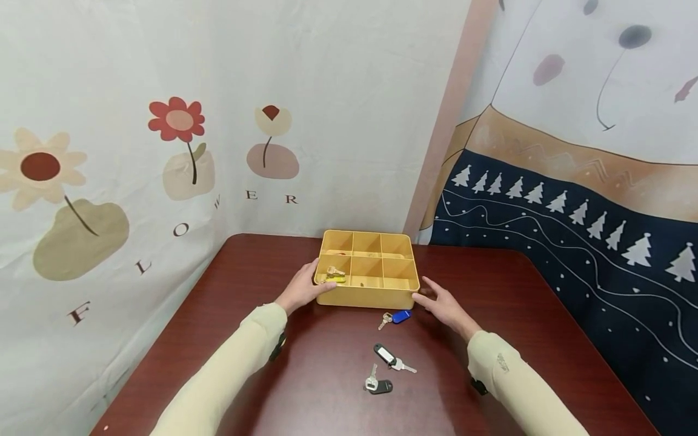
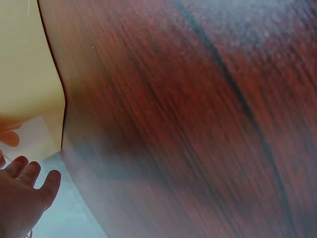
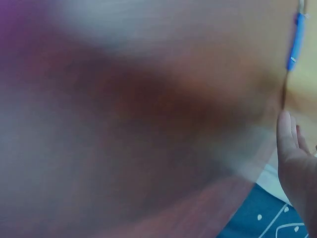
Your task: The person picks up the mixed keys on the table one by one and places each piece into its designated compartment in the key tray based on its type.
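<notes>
A yellow organizer box (image 1: 371, 297) with several compartments stands at the far side of the table. My left hand (image 1: 300, 289) is at its front left corner, thumb along the front rim and fingers beside the left wall. Near the front right corner, my right hand (image 1: 444, 307) has its fingers spread and its thumb right at the box. A key with a yellow tag (image 1: 335, 279) lies in the front left compartment. Just in front of the box is a key with a blue tag (image 1: 401, 317), close to my right thumb.
Closer to me on the dark red table (image 1: 305, 375) lie a key with a black, white-labelled tag (image 1: 385, 354) and another key with a black tag (image 1: 380, 387). Behind the table hang a flower-print cloth (image 1: 349, 121) and a navy tree-print cloth (image 1: 572, 242).
</notes>
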`<state>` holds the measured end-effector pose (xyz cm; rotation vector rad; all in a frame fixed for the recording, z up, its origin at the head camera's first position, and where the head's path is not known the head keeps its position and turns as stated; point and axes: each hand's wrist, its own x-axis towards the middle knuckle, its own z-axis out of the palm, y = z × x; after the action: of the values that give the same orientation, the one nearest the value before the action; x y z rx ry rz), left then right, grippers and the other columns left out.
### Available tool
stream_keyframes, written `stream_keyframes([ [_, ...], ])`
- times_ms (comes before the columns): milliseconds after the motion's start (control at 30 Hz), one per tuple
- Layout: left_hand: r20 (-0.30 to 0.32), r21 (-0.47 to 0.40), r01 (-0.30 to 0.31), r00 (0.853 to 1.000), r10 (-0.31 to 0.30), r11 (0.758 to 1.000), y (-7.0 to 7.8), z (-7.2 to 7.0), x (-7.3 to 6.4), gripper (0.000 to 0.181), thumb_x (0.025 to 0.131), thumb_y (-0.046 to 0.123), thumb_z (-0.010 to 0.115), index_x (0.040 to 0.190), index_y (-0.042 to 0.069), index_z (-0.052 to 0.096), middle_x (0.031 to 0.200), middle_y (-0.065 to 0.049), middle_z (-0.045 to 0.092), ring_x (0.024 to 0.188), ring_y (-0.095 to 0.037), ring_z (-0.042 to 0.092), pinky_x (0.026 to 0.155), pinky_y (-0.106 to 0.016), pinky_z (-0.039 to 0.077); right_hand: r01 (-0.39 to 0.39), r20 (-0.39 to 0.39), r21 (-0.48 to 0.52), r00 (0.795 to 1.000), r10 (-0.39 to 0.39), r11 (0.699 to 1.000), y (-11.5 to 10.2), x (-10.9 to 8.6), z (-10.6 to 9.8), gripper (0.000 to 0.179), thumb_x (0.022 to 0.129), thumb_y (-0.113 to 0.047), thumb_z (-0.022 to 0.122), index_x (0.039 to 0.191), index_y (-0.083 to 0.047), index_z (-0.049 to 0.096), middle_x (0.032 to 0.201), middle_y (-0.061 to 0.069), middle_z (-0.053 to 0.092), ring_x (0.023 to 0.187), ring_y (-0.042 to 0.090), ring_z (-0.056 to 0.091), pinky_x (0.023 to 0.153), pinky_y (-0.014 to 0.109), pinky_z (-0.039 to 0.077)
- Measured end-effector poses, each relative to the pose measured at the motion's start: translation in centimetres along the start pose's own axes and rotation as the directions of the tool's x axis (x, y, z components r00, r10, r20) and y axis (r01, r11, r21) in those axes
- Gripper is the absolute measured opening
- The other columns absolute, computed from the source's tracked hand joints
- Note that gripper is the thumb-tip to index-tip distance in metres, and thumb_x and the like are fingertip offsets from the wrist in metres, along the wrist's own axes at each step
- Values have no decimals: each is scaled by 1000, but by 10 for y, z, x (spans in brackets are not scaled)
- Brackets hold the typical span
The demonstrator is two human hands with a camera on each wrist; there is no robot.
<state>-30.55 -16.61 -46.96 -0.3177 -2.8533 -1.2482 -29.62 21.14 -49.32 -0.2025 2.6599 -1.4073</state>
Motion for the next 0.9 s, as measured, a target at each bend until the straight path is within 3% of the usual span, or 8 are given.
stream_keyframes([
  [133,-1,-11,3,1000,-3,1000,1,1,0,97,89,41,74,158,3,18,156,-24,30,143,-37,28,115,-51,24,67,-108,-69,991,-74,995,9,-17,4,65,95,-37,68,145,-1,47,128,21,61,118,35,58,98,51,46],
  [333,-5,2,3,1000,-3,1000,-1,3,1,96,89,42,73,157,2,19,156,-24,30,143,-38,28,115,-52,25,178,-217,-130,955,-204,975,12,-38,23,43,90,-23,76,126,-2,66,114,13,68,106,30,64,92,48,49],
  [567,-22,-14,-11,1000,10,1000,-3,4,2,95,88,41,75,157,3,23,152,-25,36,140,-39,33,113,-53,27,285,-235,-215,913,-332,934,2,-50,52,32,83,-18,82,111,-5,74,110,5,68,105,25,64,92,46,49],
  [900,-27,-8,-9,1000,9,1000,-2,2,2,93,87,41,76,156,3,26,150,-25,38,139,-39,35,112,-53,29,330,-258,-336,869,-423,882,-6,-39,80,20,80,-16,83,96,-6,78,101,5,67,97,26,64,85,45,50],
])
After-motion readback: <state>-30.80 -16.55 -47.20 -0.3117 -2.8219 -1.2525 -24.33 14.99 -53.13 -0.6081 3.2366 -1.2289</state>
